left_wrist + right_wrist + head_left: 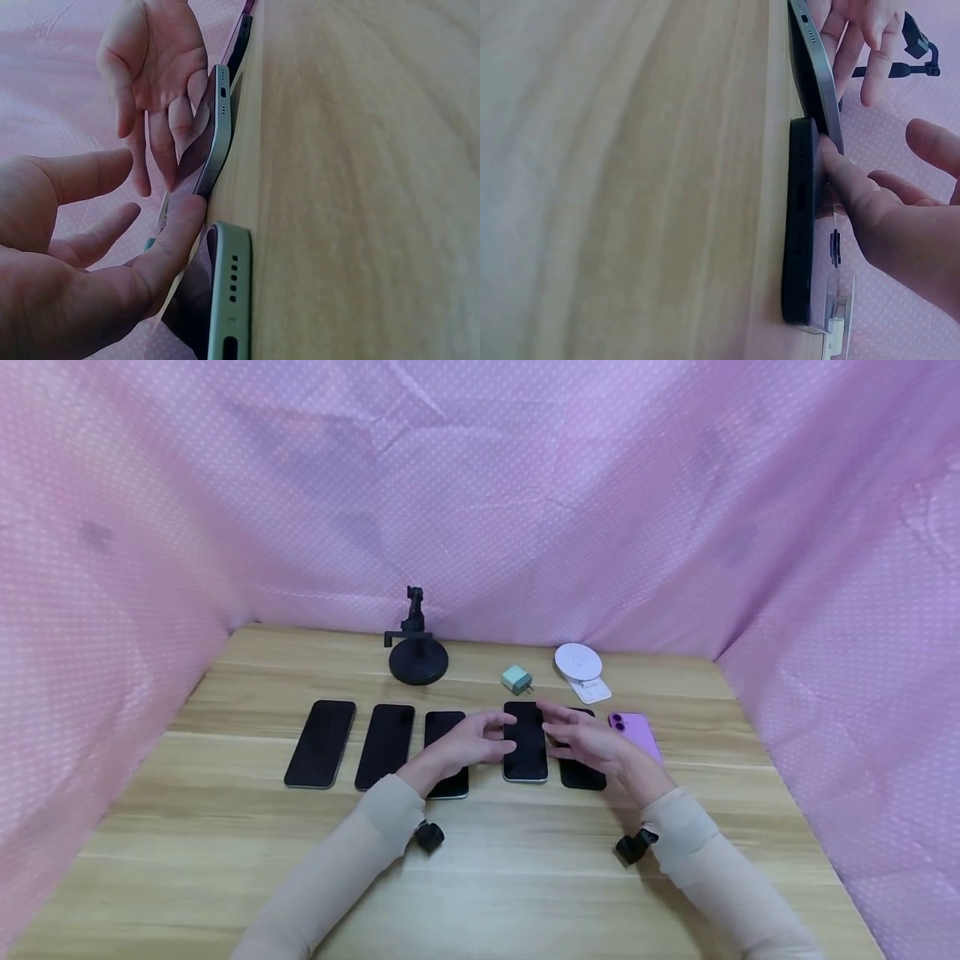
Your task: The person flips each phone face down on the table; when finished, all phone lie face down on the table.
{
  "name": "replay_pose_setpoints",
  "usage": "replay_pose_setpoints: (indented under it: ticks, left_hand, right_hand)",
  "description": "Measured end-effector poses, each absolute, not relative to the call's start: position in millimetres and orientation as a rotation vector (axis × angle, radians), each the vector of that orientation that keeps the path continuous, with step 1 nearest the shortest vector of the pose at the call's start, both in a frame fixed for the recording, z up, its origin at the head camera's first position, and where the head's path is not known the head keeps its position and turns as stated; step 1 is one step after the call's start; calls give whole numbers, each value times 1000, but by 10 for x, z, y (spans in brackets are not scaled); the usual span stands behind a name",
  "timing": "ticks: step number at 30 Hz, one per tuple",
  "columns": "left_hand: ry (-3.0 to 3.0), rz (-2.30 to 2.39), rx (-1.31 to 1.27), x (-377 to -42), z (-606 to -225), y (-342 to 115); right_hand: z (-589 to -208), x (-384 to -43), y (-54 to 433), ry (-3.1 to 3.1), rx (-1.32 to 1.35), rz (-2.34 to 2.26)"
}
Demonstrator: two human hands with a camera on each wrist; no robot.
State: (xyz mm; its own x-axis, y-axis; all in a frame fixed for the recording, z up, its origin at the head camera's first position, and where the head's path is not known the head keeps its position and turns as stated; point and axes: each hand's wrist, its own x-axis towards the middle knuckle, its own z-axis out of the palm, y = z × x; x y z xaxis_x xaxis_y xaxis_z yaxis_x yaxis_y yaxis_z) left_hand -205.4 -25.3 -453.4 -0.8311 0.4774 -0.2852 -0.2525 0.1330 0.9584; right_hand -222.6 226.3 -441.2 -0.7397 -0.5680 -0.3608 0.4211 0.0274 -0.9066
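A smartphone (527, 752) with a dark screen and silver edge lies face up between my two hands. From the left, my left hand (472, 742) reaches its long side with fingers spread; in the left wrist view one fingertip (193, 204) is right at the phone's edge. On the other side is my right hand (588, 743), fingers loosely extended toward the phone's right edge and partly above a neighbouring black phone (582, 777). Neither hand curls round anything. Under my left hand and wrist lies another black-screened phone (444, 723), partly hidden.
Two more dark phones (321, 743) lie at the left of the row, and a purple phone (639, 732), back up, at the right. Behind stand a black round-based holder (418, 662), a green plug adapter (516, 679) and a white disc (578, 661) over a white card-like piece (594, 692).
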Motion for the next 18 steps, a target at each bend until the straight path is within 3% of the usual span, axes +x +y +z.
replay_pose_setpoints:
  ticks: [18]
  left_hand:
    - [1846,1764,185,-2036,-4527,-273]
  right_hand:
    - [-4391,-2203,2236,1607,-135,-1814]
